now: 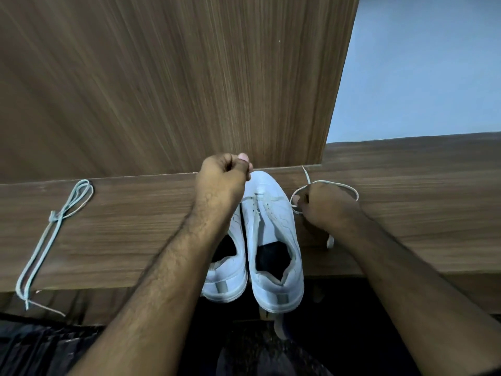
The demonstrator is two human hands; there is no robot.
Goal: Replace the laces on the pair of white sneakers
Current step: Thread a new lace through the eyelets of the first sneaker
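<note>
wooden shelf (135, 226) bears sneakers (271, 226); both hands (221, 177) pinch lace (339, 185).

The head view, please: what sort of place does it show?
Probably a home or office room: a wood-grain shelf under a matching upright panel, beside a plain pale wall.

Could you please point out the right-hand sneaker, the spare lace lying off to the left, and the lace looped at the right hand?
Right-hand sneaker (273, 226), head view: on its tongue.
Spare lace (40, 252), head view: on its doubled straight run.
Looped lace (339, 183), head view: on the loop's top arc.
</note>
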